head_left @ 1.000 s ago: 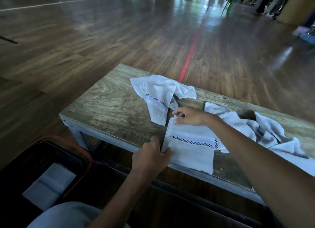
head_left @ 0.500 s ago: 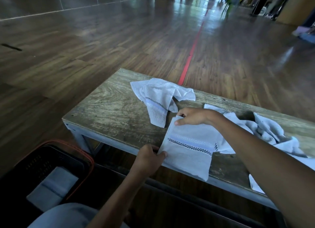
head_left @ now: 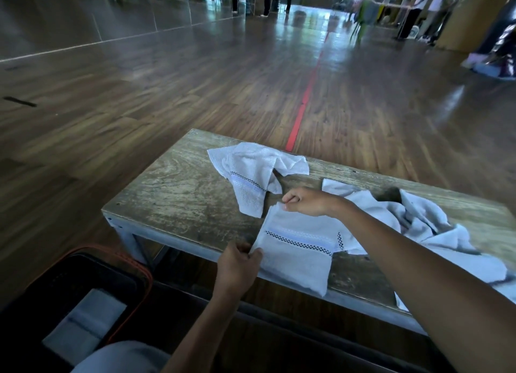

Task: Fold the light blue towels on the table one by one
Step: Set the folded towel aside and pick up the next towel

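Two corners, two pinches. The half-folded towel [head_left: 296, 249] lies at the near edge of the counter [head_left: 173, 194], its lower part hanging over the front and its checkered band running across. The left grip [head_left: 240, 263] has thumb and fingers pinching the near-left corner. The right grip [head_left: 304, 202] is curled on the far-left corner.

What just changed: a second ago that left edge was lifted off the wood, layers bunched between the hands. Now it's pulled out and laid down, so the towel reads as a fairly neat rectangle. I'd say this fold is squared up and the next one can go in, probably left edge carried over to the right.

Other difference from earlier: the view has tipped up, so way more floor shows, but the other towels haven't budged. The crumpled towel [head_left: 251, 174] sits just behind the right grip, and a loose pile [head_left: 424, 222] lies to the right, partly behind that forearm. So there's plenty left to fold. Down left on the floor is a black basket [head_left: 92, 263] with one folded towel [head_left: 83, 325] in it.
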A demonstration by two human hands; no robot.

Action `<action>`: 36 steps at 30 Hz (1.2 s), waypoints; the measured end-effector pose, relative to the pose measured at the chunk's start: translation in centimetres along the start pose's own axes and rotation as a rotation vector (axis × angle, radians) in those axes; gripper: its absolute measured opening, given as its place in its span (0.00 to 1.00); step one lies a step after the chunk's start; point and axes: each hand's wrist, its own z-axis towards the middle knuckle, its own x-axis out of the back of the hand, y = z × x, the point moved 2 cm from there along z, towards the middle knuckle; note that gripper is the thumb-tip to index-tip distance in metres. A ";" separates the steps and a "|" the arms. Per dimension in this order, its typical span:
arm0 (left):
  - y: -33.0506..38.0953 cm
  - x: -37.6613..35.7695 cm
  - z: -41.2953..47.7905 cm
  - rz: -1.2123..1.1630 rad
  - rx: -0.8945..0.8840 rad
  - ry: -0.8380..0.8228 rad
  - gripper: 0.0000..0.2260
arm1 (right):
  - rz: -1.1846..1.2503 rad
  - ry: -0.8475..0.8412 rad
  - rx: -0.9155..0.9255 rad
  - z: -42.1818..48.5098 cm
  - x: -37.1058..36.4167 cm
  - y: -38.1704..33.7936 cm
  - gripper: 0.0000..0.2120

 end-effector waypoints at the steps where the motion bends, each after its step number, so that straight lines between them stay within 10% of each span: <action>1: -0.1 0.0 0.0 -0.028 0.006 0.008 0.07 | -0.029 -0.022 -0.021 0.6 -0.4 -0.2 0.18; 11: -0.7 -0.4 0.0 -0.167 0.026 0.059 0.06 | -0.123 -0.130 -0.083 1.2 0.2 -1.5 0.12; 23: 9.3 1.0 0.4 -0.367 -0.396 0.013 0.03 | 0.720 0.087 0.105 -9.2 5.7 2.1 0.09; 26: 10.8 0.0 1.0 -0.260 -0.403 -0.087 0.06 | 0.717 0.088 0.074 -11.8 6.1 4.1 0.23; 36: 6.3 -5.8 3.1 0.079 -0.442 -0.168 0.05 | 0.343 0.311 -0.147 -12.4 1.4 9.4 0.11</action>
